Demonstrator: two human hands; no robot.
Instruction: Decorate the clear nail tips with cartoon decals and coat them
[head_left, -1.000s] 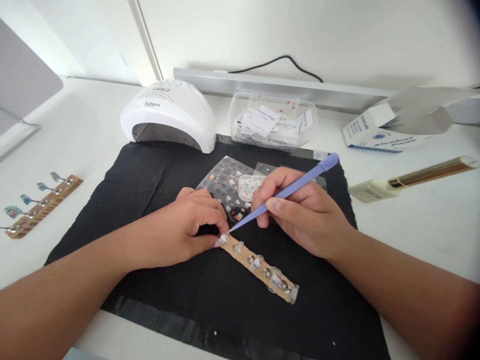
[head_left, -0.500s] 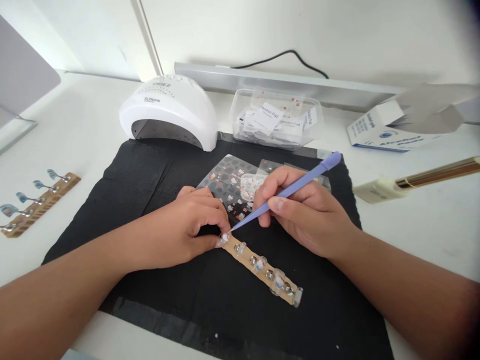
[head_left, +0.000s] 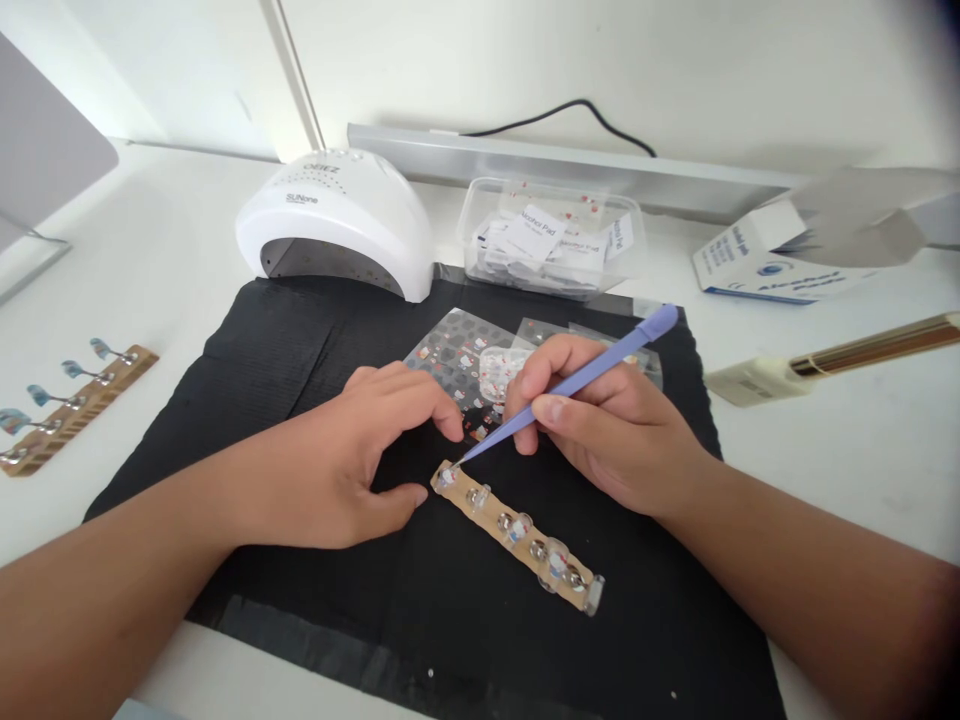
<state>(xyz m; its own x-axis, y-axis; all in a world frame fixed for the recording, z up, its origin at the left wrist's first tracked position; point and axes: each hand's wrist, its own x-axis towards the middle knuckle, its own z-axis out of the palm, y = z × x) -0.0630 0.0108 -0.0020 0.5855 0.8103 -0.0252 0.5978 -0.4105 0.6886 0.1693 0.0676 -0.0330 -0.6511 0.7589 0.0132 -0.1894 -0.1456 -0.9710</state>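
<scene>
The right hand (head_left: 607, 425) pinches a purple tool (head_left: 570, 385) like a pen, its tip touching the first nail tip (head_left: 448, 474) at the left end of a wooden strip (head_left: 517, 530), which lies near the middle of the black mat (head_left: 300, 330). The left hand (head_left: 352, 460) rests open beside that end, thumb near but not on the strip. With nothing pinning the strip, I think a push from the tool may slide or turn it. A sticker sheet (head_left: 457, 362) lies just behind the fingers; a sleeve could drag it. The mat's front edge has free room.
</scene>
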